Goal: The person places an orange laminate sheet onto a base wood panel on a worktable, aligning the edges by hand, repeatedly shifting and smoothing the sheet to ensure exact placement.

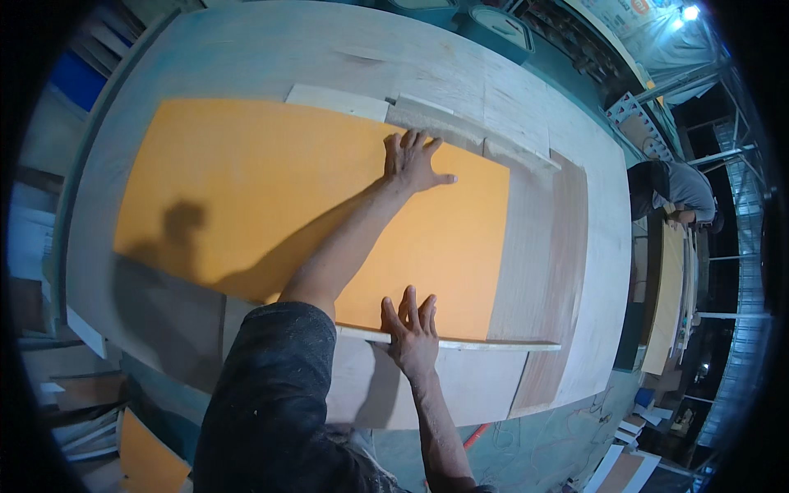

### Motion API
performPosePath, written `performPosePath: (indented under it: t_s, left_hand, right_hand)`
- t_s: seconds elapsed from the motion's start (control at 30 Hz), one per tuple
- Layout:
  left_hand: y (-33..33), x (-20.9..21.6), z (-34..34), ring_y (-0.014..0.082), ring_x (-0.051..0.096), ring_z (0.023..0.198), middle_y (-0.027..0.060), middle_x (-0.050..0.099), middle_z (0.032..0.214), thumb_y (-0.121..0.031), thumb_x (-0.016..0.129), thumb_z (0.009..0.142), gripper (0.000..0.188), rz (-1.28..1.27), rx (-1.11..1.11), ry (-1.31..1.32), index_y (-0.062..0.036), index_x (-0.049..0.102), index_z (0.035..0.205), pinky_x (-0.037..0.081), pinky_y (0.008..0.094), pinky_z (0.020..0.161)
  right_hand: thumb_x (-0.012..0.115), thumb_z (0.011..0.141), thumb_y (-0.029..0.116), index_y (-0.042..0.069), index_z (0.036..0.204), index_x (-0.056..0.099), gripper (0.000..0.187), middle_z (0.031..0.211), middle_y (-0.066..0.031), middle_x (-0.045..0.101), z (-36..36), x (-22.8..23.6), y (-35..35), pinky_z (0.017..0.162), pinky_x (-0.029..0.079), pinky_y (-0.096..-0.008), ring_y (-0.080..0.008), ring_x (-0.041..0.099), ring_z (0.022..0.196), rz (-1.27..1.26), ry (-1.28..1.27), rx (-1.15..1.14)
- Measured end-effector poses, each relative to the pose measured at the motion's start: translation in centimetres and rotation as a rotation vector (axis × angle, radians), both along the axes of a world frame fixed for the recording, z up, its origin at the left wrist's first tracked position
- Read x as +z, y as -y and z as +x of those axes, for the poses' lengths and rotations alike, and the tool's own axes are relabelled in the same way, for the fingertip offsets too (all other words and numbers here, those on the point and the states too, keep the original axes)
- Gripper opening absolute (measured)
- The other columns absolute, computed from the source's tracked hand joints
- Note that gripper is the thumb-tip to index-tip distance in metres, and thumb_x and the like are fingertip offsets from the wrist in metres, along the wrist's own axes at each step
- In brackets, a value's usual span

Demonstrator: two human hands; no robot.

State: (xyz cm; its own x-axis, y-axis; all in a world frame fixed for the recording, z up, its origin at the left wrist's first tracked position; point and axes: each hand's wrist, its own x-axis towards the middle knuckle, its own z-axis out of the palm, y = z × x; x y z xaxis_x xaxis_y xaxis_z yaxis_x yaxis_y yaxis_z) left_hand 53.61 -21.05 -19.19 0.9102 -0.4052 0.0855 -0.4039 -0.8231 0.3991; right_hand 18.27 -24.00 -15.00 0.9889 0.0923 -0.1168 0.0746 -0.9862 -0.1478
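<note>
Pale worktop [606,238]: spreads broad under everything, pale and smudged; its bare look suggests little to stop a loose piece from sliding.
Left hand [413,168]: open, fingers splayed over the far edge of the orange sheet [238,164], thumb pointing right; it seems to press rather than pinch, so a sideways push could make the fingers skid.
Right hand [413,345]: at the near edge, fingertips on the sheet and palm over the near strip [501,346]; the thumb is hidden, so I cannot tell whether it closes on anything.
Orange sheet: lies flat on the worktop, spanned by both hands right of its middle; its long left end has no hand on it and could swing if one hand pushes harder than the other.
Near strip: narrow, running past the sheet's right end; uneven pressure from the palm might roll it or nudge it out of line. Whether it sits under the sheet or against it is unclear.
Far strips [337,100]: pale pieces poking out beyond the far edge; if they are loose, the left fingers could knock them askew.
Reddish-brown board [567,222]: beyond the sheet's right end, crossing under the near strip's tip; any height difference there might tilt the strip.
Co-worker [689,189]: bent over stacked boards [664,296], well apart, so an unlikely source of a bump.
</note>
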Motion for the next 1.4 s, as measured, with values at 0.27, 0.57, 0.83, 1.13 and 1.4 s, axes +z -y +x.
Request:
performPosePath:
  t_s: [0.27,0.57,0.83,1.13,1.4]
  left_hand:
    - [1.1,0.5,0.7,0.0284,0.032,0.150,0.0137,0.044,0.158,-0.082,0.069,0.075,0.104,-0.028,-0.036,-0.029,-0.0183,0.050,0.155,0.026,0.0587,0.111]
    - [1.0,1.3,1.3,0.0289,0.029,0.153,0.0131,0.040,0.161,-0.081,0.069,0.077,0.103,-0.034,-0.043,-0.068,-0.0184,0.049,0.156,0.021,0.0566,0.116]
    - [2.3,4.2,2.5,0.0317,0.025,0.155,0.0127,0.033,0.166,-0.084,0.064,0.079,0.108,0.102,-0.090,-0.125,-0.0230,0.037,0.164,0.020,0.0590,0.120]
    - [-18.1,2.6,-6.2,0.0388,0.050,0.141,0.0214,0.056,0.150,-0.042,0.080,0.088,0.061,-0.368,0.246,0.167,-0.0083,0.065,0.137,0.040,0.0513,0.116]
    - [-48.8,-7.3,-16.8,0.0322,0.069,0.110,0.0135,0.067,0.130,-0.044,0.071,0.100,0.056,-1.039,1.339,-0.456,-0.0060,0.057,0.138,0.059,0.0470,0.088]
  right_hand:
    - [0.094,0.060,0.051,0.031,0.152,0.054,0.103,0.170,-0.0185,0.028,0.3,0.0,0.2,0.116,0.040,-0.0661,-0.0602,0.027,0.148,0.024,-0.054,-0.038]
    - [0.095,0.063,0.035,0.029,0.153,0.052,0.100,0.167,-0.0209,0.031,1.8,2.1,-0.8,0.117,0.038,-0.0666,-0.0624,0.027,0.147,0.082,-0.099,-0.070]
    - [0.093,0.066,0.043,0.029,0.152,0.054,0.095,0.167,-0.0185,0.034,1.5,2.4,-0.3,0.120,0.036,-0.0627,-0.0599,0.027,0.149,0.082,-0.027,-0.088]
    - [0.083,0.085,0.042,0.004,0.127,0.068,0.059,0.130,-0.0201,0.064,-3.3,2.5,8.0,0.103,0.046,-0.0540,-0.0407,0.062,0.116,0.245,0.218,-0.723]
    - [0.069,0.091,0.059,0.002,0.110,0.074,0.060,0.104,-0.0247,0.069,-1.7,1.1,14.1,0.084,0.055,-0.0541,-0.0439,0.069,0.097,0.104,0.061,-0.791]
